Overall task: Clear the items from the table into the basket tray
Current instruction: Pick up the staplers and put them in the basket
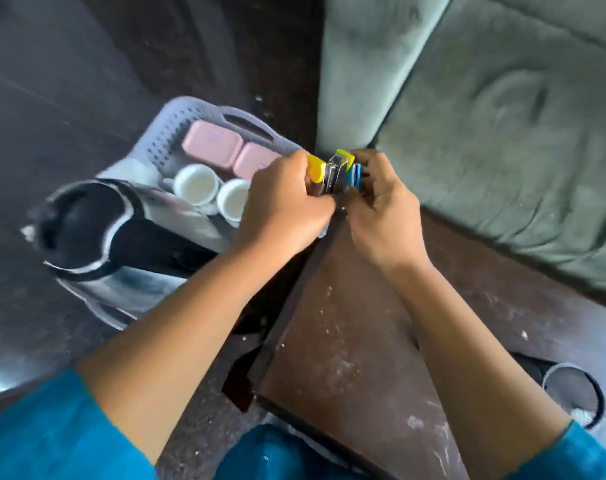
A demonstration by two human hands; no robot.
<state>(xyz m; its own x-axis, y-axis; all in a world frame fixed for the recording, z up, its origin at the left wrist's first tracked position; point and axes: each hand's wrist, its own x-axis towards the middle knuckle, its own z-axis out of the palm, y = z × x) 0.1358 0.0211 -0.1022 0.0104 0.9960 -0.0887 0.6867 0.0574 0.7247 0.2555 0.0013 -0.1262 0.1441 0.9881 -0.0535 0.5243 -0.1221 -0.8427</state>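
Landmark: the brown table (346,341), its top scuffed and flecked with white marks.

Beyond the table's far edge sits a green sofa (502,133). Just beside the table's left edge stands the grey basket tray (177,129), perforated, with a handle slot in its far wall. Inside the tray, at the end nearest the camera, lies a black and silver kettle (97,230). Further along from the table's left edge are two white cups (196,183), side by side, and past them two pink boxes (211,143), touching each other.

Over the table's far left corner, both hands meet. The left hand (280,206) and the right hand (381,206) have fingers curled tight around a bunch of small staplers (339,174), yellow, silver and blue; the exact count is unclear. The bunch is held above the corner, next to the tray.
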